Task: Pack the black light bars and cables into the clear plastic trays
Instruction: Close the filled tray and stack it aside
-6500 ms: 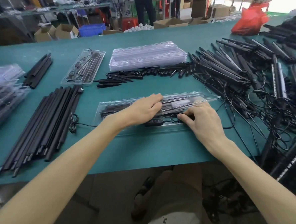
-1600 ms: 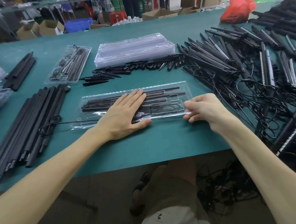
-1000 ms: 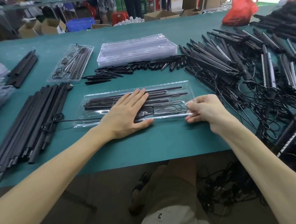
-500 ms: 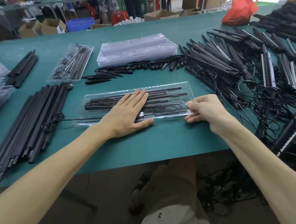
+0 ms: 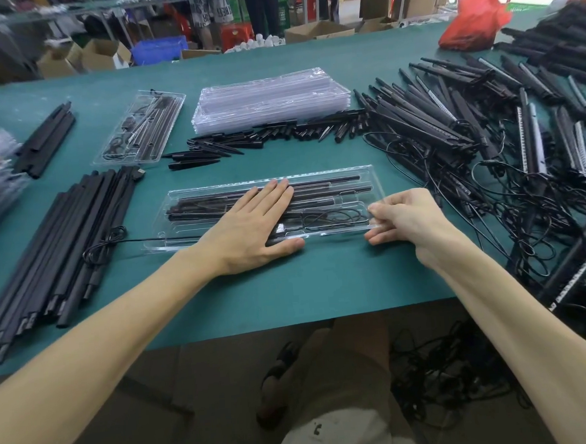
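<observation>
Green counter [image 5: 323, 288], with workshop boxes behind it, is carrying one loaded clear tray [image 5: 368, 179] near its front edge. Black light bars [image 5: 333, 180] and a coiled cable [image 5: 332, 216] are lying inside the tray. Step in hand, by judgement: settling the contents and closing the pack. Left grip [image 5: 254, 231], fingers straight and flat, is pressing the tray's middle. Right grip [image 5: 408, 218] is pinching the tray's right end between thumb and curled fingers. Next move is likely calling for even pressure along the rim.

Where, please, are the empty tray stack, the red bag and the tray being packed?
empty tray stack [image 5: 270, 98]: head view, top face.
red bag [image 5: 474, 18]: head view, its middle.
tray being packed [image 5: 333, 173]: head view, far rim.
</observation>
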Demonstrator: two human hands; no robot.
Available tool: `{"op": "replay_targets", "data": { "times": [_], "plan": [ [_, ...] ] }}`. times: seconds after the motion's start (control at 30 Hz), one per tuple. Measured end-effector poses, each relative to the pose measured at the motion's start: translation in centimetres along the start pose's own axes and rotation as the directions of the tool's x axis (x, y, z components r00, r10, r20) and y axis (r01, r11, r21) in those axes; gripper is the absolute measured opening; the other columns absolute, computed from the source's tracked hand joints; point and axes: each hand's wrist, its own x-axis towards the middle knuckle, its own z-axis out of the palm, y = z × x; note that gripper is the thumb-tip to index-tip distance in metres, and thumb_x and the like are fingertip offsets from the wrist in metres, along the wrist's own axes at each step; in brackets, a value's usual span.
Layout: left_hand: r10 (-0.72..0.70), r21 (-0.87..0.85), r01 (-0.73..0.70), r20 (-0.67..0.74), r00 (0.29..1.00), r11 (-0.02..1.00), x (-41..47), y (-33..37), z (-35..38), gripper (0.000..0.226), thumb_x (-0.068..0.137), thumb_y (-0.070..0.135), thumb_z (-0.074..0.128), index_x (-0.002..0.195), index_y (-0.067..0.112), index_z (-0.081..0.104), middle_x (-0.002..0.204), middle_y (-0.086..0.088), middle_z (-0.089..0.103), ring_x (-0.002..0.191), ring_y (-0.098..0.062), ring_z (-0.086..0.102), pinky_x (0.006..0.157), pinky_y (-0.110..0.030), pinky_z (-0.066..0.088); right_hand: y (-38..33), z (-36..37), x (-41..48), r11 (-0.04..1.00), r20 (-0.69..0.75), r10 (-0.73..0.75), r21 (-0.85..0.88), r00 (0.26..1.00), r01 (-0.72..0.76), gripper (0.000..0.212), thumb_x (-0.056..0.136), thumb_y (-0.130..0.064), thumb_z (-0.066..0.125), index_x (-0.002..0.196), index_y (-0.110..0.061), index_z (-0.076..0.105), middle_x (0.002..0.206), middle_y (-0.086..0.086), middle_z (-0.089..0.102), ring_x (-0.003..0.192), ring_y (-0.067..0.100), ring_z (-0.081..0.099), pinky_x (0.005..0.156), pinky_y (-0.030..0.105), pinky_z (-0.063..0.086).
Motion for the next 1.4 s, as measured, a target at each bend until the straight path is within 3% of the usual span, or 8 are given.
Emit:
{"op": "replay_targets", "data": {
  "times": [0.77,1.27,1.4],
  "plan": [
    [-0.003,-0.015,0.003,-0.007,1.000,1.000,0.01,-0.03,0.06,0.097,0.090,0.085,0.010,0.162,0.022,-0.004,0.168,0.006,-0.012,0.152,-0.004,-0.017,0.127,-0.037,0.000,-0.37,-0.12,0.10,0.999,0.005,0.022,-0.034,1.000,-0.022,0.013,0.097,0.000,0.059,0.087,0.007,0.062,0.068,0.016,0.063,0.047,0.019,0.068,0.044,0.022,0.054],
    [-0.018,-0.031,0.018,-0.011,1.000,0.999,-0.07,0.24,-0.17,0.095,0.091,0.084,0.016,0.162,0.023,-0.002,0.168,0.007,-0.011,0.151,-0.003,-0.018,0.127,-0.035,-0.001,0.04,-0.12,0.41,0.996,-0.016,-0.012,-0.094,1.000,0.010,0.013,0.097,-0.003,0.060,0.086,0.004,0.062,0.068,0.012,0.062,0.045,0.016,0.066,0.043,0.022,0.053],
    [-0.008,-0.057,0.003,-0.092,0.996,0.998,-0.53,0.51,-0.72,0.094,0.093,0.079,0.029,0.161,0.017,0.012,0.169,0.003,0.005,0.155,-0.008,-0.002,0.127,-0.035,0.005,0.15,0.14,0.38,0.995,-0.039,-0.021,-0.097,0.999,0.018,0.012,0.097,-0.003,0.060,0.088,0.004,0.063,0.068,0.011,0.062,0.047,0.017,0.066,0.044,0.023,0.054]
  ]
}}
